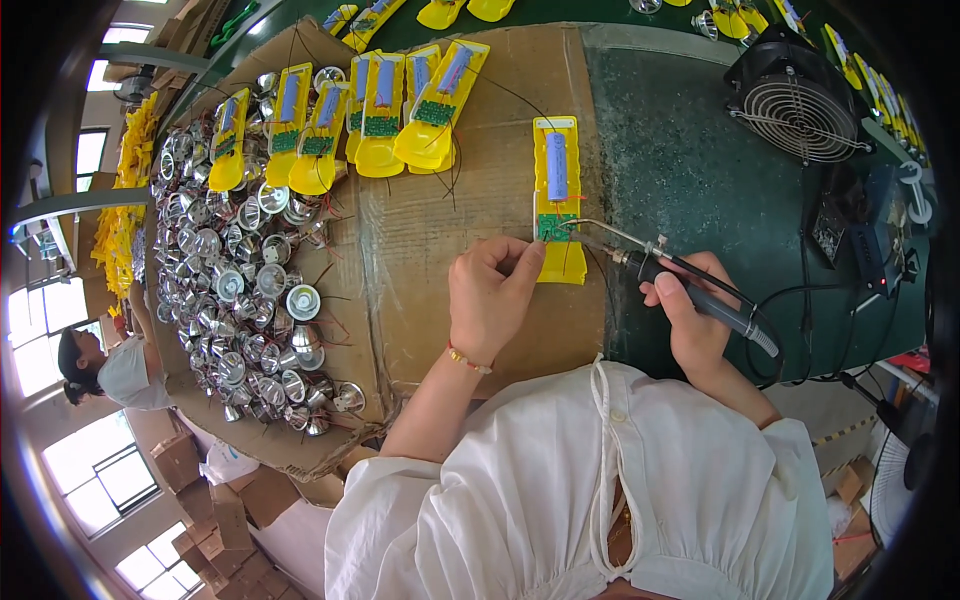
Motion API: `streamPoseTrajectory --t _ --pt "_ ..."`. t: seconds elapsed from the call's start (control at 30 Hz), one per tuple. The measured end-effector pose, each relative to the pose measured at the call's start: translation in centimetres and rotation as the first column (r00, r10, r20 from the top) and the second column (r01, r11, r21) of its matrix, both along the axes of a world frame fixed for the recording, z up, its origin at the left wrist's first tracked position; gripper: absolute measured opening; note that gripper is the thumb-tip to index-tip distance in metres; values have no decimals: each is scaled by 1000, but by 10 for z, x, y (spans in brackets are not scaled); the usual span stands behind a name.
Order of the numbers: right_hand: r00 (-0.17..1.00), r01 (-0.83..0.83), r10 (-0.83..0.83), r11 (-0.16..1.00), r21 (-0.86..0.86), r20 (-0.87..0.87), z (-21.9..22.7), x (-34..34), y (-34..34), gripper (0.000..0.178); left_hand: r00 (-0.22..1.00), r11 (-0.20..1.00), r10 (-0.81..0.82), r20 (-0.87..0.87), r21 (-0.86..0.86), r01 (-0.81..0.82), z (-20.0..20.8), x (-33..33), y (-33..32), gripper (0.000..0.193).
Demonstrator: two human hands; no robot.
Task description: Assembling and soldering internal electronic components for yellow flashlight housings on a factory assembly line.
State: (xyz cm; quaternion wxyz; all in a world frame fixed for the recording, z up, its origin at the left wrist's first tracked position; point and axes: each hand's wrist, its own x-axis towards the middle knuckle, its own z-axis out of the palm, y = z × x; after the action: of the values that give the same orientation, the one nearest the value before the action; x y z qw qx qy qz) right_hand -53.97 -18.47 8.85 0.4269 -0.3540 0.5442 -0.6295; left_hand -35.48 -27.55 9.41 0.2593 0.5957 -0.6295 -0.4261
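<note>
There are 2 bare hands at work, 1 left hand (495,295) and 1 right hand (690,305), with 1 soldering iron (705,300) and 1 beaded bracelet (468,360). Near them is 1 yellow casing (562,267), with 1 blue cell (557,168) and 1 green circuit board (550,228). Farther left, 3 similar casings (285,138) precede an overlapping stack (425,148) of at least 4 more. The silver reflectors (272,278) (heaped over each other) are too many to count. Fans number at least 2: 1 black fan (795,112) and 1 white fan (892,490). There is 1 co-worker (125,372).
</note>
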Motion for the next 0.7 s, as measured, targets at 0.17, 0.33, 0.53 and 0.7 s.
streamPoseTrajectory --t 0.17,0.33,0.53,0.7 --pt "998 -18 19 1000 21 -52 2 -1 0 15 1000 999 -8 1 41 8 5 -1 -1 19" --pt "998 -15 18 999 49 -61 4 -1 2 14 999 996 -38 -38 79 41 6 1 -2 20" --pt "999 -13 13 1000 7 -51 3 -2 4 15 995 995 -62 -80 76 68 6 1 -3 20" --pt "983 -56 66 997 60 -170 3 -3 6 13 998 998 -53 -43 11 54 2 -1 0 18"
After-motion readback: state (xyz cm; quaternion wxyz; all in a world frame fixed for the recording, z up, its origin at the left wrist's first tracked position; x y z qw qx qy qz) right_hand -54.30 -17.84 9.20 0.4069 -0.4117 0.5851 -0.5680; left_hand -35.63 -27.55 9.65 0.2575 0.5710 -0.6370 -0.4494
